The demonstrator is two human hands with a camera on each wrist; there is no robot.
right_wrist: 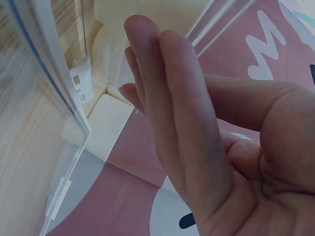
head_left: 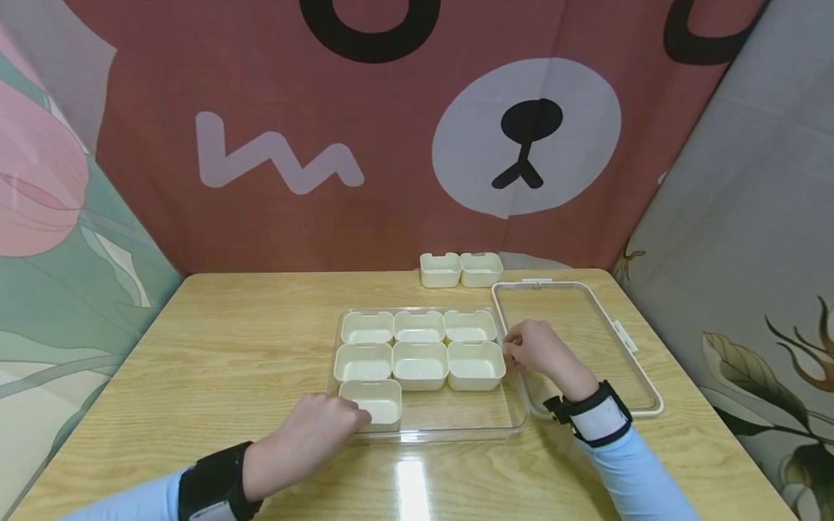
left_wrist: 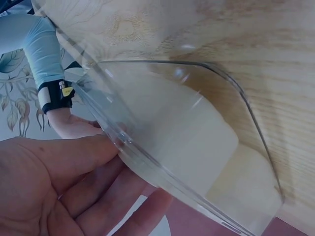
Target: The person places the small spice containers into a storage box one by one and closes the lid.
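Note:
A clear rectangular bin (head_left: 456, 434) lies on the table, holding several small cream boxes (head_left: 420, 365) in two rows and one cream box (head_left: 381, 398) at its front left corner. My left hand (head_left: 309, 434) holds that front box at its near left side, thumb and fingers at its rim. The left wrist view shows this hand (left_wrist: 64, 187) beside the bin's clear wall (left_wrist: 162, 172). My right hand (head_left: 541, 351) is at the bin's right edge, near the right box of the second row. In the right wrist view its fingers (right_wrist: 189, 103) are fairly straight, with nothing seen between them.
Right of the bin lies a clear lid with a white rim (head_left: 641, 369) and side clips. Two more cream boxes (head_left: 460, 270) stand at the table's back edge, before a printed cloth (head_left: 391, 231). Cloths also hang left and right of the wooden table (head_left: 228, 347).

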